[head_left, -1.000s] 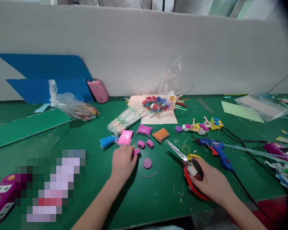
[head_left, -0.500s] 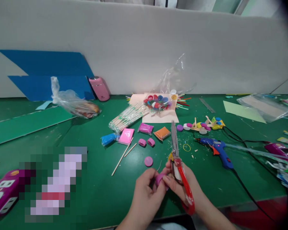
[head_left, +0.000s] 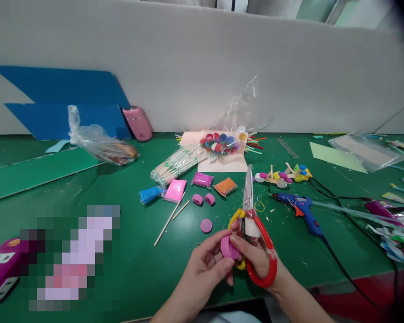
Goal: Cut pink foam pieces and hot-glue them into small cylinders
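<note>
at a green table with a pale far wall
pinching pink cap in left hand, cap and scissors in right hand

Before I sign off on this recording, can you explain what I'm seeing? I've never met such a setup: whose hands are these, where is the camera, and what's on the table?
There is no machine here: a person works with two bare hands. Every picture comes from one camera worn on the head, looking forward and down.

Over a green table, the left hand and the right hand both hold a pink ring. The right hand also holds red-and-yellow scissors, blades pointing away from the person.

On the table beyond lie two smaller-looking pink rings, a round pink disc, two thin wooden sticks and four coloured packets. A blue glue gun lies to the right.
</note>
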Motion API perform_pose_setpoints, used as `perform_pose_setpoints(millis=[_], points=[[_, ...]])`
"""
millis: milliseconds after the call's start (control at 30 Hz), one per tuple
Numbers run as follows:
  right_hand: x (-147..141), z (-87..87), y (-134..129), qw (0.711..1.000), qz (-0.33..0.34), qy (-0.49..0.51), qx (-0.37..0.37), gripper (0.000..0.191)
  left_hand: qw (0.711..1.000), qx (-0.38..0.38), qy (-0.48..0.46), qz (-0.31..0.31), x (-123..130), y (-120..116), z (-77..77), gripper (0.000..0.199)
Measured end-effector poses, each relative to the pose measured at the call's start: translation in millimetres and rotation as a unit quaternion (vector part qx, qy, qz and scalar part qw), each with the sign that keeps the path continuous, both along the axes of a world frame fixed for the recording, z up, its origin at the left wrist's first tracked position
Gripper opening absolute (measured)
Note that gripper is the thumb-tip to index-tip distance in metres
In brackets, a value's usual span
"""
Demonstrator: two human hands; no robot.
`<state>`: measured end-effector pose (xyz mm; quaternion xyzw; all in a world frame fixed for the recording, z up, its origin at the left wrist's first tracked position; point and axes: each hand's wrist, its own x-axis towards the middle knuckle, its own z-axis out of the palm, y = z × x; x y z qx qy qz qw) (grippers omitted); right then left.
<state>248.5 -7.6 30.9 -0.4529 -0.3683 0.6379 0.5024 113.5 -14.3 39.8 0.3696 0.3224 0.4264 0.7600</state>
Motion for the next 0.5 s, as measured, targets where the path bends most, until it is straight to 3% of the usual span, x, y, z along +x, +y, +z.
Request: perform_pose_setpoints(millis=[167, 267, 400, 500], points=[[4.5, 9.7, 2.7, 0.999, 0.009, -0.038, -0.001, 0.028, 0.995, 0.019, 0.075, 0.057, -0.8, 4.2, 4.3, 0.032], [21.1, 13.5, -0.5, 0.990, 0.053, -0.127, 0.018, 0.026, 0.990, 0.014, 0.114, 0.080, -7.7, 9.2, 8.2, 0.031], [51.2, 15.9, -15.1, 0.916, 0.151, -0.370, 0.031, 0.022, 0.987, 0.002, 0.133, 0.087, -20.0, 15.0, 11.2, 0.036], [67.6, 19.8, -27.6, 0.850, 0.197, -0.488, 0.024, 0.025, 0.985, 0.019, 0.137, 0.099, -27.8, 18.6, 10.5, 0.034]])
